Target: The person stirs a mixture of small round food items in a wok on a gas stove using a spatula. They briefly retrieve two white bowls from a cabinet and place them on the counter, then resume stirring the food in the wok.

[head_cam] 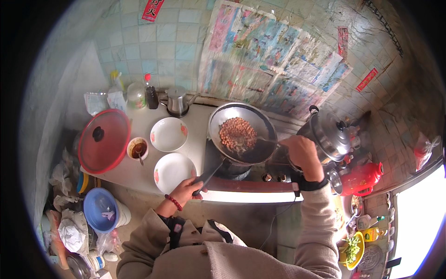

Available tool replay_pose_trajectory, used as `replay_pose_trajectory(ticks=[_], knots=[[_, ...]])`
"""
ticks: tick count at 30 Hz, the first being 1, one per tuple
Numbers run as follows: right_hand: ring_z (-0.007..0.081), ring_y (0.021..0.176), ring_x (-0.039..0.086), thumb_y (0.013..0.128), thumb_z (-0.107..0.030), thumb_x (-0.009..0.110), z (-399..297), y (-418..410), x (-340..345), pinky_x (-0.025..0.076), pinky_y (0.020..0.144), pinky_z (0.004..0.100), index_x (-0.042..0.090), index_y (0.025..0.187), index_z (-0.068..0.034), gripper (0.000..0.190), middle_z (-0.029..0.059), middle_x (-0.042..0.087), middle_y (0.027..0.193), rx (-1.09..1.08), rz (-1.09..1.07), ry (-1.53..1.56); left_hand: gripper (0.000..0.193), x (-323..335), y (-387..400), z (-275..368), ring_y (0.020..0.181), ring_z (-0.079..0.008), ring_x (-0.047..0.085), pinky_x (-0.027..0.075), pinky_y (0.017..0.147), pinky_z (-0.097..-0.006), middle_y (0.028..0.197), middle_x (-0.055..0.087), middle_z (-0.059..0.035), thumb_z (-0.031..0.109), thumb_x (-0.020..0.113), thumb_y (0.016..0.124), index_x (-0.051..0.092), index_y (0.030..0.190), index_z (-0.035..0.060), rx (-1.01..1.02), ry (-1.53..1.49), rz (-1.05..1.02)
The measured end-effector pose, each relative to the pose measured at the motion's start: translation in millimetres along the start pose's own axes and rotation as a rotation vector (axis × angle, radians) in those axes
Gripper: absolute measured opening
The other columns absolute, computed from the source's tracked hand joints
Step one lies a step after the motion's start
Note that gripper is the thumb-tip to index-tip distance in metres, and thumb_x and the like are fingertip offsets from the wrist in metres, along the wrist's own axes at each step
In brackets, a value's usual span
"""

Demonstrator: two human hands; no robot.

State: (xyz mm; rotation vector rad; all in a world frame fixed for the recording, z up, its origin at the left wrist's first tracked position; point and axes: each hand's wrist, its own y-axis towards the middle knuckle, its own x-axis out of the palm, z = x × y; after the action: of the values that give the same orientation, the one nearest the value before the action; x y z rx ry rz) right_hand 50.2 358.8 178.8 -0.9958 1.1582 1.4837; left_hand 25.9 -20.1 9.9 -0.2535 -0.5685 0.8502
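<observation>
A wok (259, 120) sits over the gas stove (228, 183). Reddish-brown peanuts (237, 134) are heaped in its middle, with bubbling oil along their near edge. My left hand (186, 191) grips the wok's black handle (208, 178). On the wok's right side, my right hand (302, 153) is closed around a metal cooking utensil (267, 140), whose end reaches in to the edge of the peanuts. My fingers hide most of its handle, and the shape of its head is unclear. Two white floral dishes, a far one (169, 134) and a near one (174, 171), stand left of the wok.
A lidded steel pot (329, 134) stands close behind my right hand. A red thermos (362, 178) is farther right. Left are a red-rimmed lid (104, 141), a bowl of dark sauce (138, 149) with a spoon, a steel kettle (176, 101) and a sauce bottle (151, 95).
</observation>
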Motion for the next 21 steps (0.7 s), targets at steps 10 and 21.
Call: replay_pose_trajectory(ticks=[10,21], knots=[[0.0277,0.091,0.062,0.076,-0.007,0.056,-10.4,24.3,47.6,0.050,0.075,0.0404,0.069,0.098,-0.021,0.029,0.0060,0.063,0.089,-0.017,0.080,0.000,0.028,0.9,0.8,-0.3,0.071,-0.0100,0.057,0.053,0.068,-0.0261,0.094,0.064,-0.0054,0.022,0.053,0.097,0.056,0.118,0.0041,0.020,-0.013,0.017],[0.0380,0.088,0.064,0.075,-0.020,0.057,39.7,43.5,53.8,0.051,0.079,0.0462,0.072,0.092,-0.011,0.025,0.0185,0.068,0.090,0.423,0.032,0.335,0.029,-3.8,2.6,-1.1,0.083,-0.0112,0.058,0.051,0.070,-0.0261,0.095,0.062,-0.0041,0.020,0.050,0.098,0.054,0.123,0.0070,-0.008,-0.011,-0.023]])
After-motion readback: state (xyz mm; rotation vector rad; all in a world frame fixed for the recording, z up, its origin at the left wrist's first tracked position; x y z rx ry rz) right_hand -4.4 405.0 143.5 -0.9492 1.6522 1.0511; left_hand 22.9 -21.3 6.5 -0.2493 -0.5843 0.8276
